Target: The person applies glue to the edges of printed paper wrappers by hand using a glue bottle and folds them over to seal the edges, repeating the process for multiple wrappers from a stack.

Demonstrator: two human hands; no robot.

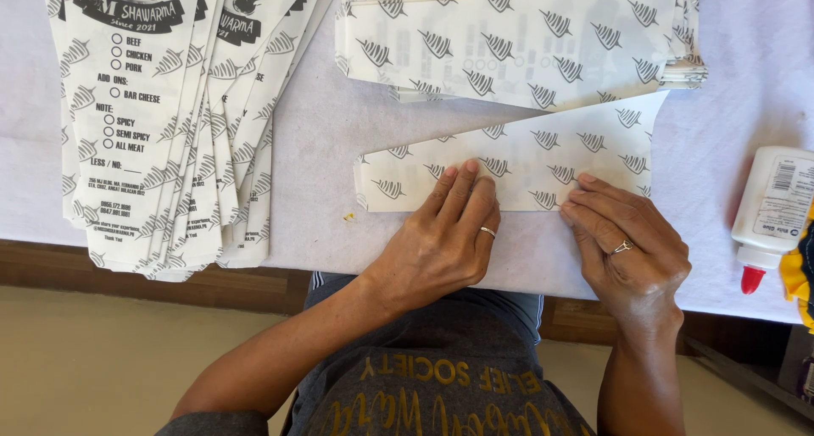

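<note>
Both hands lie flat on a folded paper sheet (517, 161) at the table's near edge: the left hand (441, 241) and the right hand (632, 249) press it, fingers together, gripping nothing. If a palm slides, the crease could go crooked. Beyond the sheet lies a stack of patterned sheets (517, 42); left, fanned printed sleeves (161, 122); right, a white glue bottle (772, 211), red-tipped.

A table (322, 148) under a pale cloth (543, 258) shows a dark wooden edge (220, 288); below it lies a beige floor (102, 368) in soft daylight.
</note>
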